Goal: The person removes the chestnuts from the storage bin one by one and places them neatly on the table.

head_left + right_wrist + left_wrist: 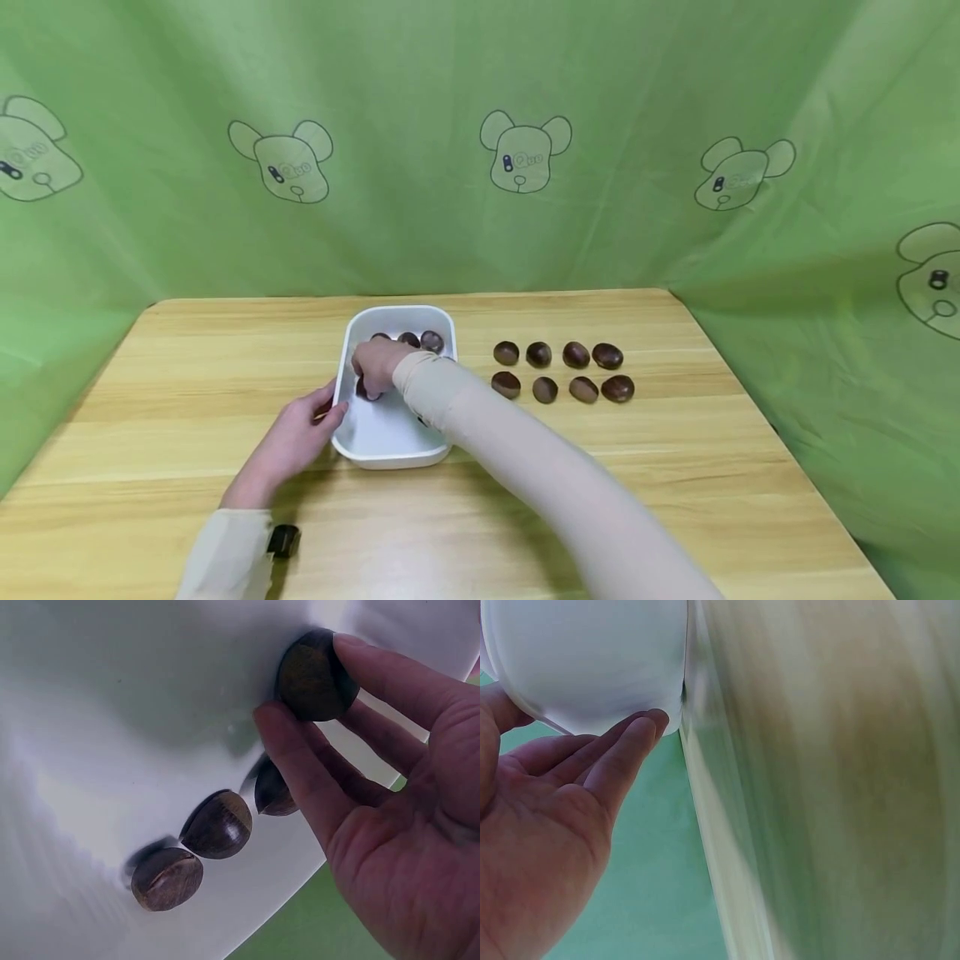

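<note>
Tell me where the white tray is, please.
In the head view, the white tray is left of centre, between the left hand and the chestnut rows.

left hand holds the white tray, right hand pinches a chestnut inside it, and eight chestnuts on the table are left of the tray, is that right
Not left: the head view shows the eight chestnuts on the table right of the white tray. The left hand holds it and the right hand pinches a chestnut inside.

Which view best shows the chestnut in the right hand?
Right wrist: the chestnut is large and mostly uncovered. The head view shows it small, partly hidden by the right hand; the left wrist view doesn't show it.
</note>
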A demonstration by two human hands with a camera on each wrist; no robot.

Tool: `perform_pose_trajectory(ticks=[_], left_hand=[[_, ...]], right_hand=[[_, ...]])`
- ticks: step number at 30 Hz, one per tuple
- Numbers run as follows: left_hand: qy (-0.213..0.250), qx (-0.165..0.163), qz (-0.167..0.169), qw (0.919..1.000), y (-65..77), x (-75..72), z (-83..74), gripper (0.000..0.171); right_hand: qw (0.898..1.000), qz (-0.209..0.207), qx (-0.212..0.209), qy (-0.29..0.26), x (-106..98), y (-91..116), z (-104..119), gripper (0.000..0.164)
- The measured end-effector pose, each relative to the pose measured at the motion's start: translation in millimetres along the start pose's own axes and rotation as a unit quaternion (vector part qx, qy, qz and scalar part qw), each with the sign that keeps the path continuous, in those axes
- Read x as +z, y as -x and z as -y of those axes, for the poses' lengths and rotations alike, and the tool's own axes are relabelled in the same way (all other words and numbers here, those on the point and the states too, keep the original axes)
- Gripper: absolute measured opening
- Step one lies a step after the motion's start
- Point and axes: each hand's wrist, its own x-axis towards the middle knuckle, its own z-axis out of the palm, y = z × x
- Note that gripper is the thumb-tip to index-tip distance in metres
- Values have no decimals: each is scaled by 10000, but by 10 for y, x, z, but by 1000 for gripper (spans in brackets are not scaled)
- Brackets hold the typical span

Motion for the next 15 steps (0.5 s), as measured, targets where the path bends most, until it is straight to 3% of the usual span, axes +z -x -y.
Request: perform_pose_trajectory(ticks=[9,15], left_hand=[[-44,-43,-14,10000,1,25,4,53],[-45,-29,-5,10000,-7,34,18,52]], right_hand=[[10000,-23,20,38,9,33,6,21],[9997,-120,-213,-89,-31,71,26,21]])
